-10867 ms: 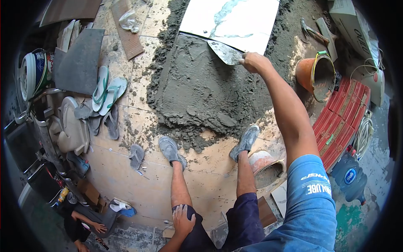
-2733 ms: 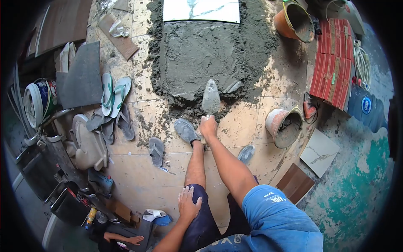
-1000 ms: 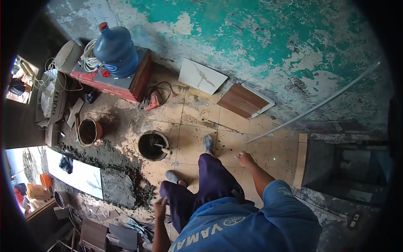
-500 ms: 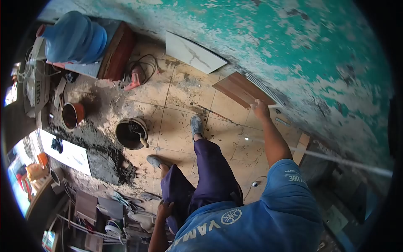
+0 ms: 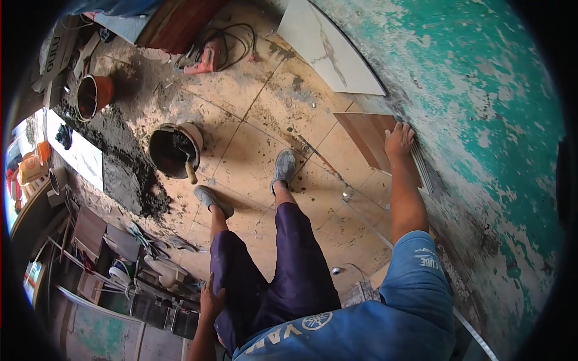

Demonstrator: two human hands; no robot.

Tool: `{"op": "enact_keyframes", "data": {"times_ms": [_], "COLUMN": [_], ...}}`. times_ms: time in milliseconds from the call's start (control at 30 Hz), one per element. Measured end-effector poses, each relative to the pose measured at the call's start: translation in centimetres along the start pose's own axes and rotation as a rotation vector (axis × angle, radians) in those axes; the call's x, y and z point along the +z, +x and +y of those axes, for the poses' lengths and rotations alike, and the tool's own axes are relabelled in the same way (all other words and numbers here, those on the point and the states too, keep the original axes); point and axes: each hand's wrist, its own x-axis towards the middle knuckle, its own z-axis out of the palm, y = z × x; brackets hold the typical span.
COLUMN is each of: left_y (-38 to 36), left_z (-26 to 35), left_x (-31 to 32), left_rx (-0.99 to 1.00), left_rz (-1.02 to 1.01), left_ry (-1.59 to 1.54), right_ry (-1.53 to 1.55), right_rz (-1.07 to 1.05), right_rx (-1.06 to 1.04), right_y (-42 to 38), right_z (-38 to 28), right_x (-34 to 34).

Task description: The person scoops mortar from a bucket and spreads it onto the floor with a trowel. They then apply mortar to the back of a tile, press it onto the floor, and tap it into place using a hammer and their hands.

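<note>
Several tiles lean against the wall at the right, with a brown wood-look tile (image 5: 367, 139) in front. My right hand (image 5: 400, 141) reaches down onto that tile, its fingers bent over the upper edge beside the wall. The pale edges of tiles behind it (image 5: 423, 171) show past my wrist. My left hand (image 5: 212, 298) hangs against my left thigh, fingers loosely apart and holding nothing.
A bucket of mortar with a trowel handle (image 5: 191, 173) stands ahead of my left foot. Beyond are wet mortar (image 5: 129, 162), an orange bucket (image 5: 103, 90), a corded red power tool (image 5: 208, 59) and a white marbled tile (image 5: 331, 51). A thin stick (image 5: 319, 156) lies near my right foot.
My right hand has shifted from the brown tile's near corner to farther along its upper edge. My view has tilted downward and closer to the floor. My left hand stays by my leg.
</note>
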Motion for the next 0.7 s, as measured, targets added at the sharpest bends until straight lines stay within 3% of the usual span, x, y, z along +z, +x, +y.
{"op": "enact_keyframes", "data": {"times_ms": [133, 533, 633, 700], "left_y": [0.2, 0.5, 0.8, 1.1], "left_z": [-0.6, 0.0, 0.0, 0.2], "left_x": [0.1, 1.4, 1.7, 2.0], "left_rx": [0.019, -0.095, -0.099, -0.106], "left_rz": [0.032, 0.075, 0.064, 0.060], "left_ry": [-0.026, -0.068, -0.089, -0.115], "right_ry": [-0.038, -0.085, -0.047, 0.158], "right_rz": [0.173, 0.058, 0.102, 0.006], "right_rx": [0.022, -0.032, -0.162, -0.240], "right_y": [0.1, 1.2, -0.7, -2.5], "right_z": [-0.2, 0.8, 0.5, -0.1], "right_x": [0.7, 0.9, 1.3, 2.5]}}
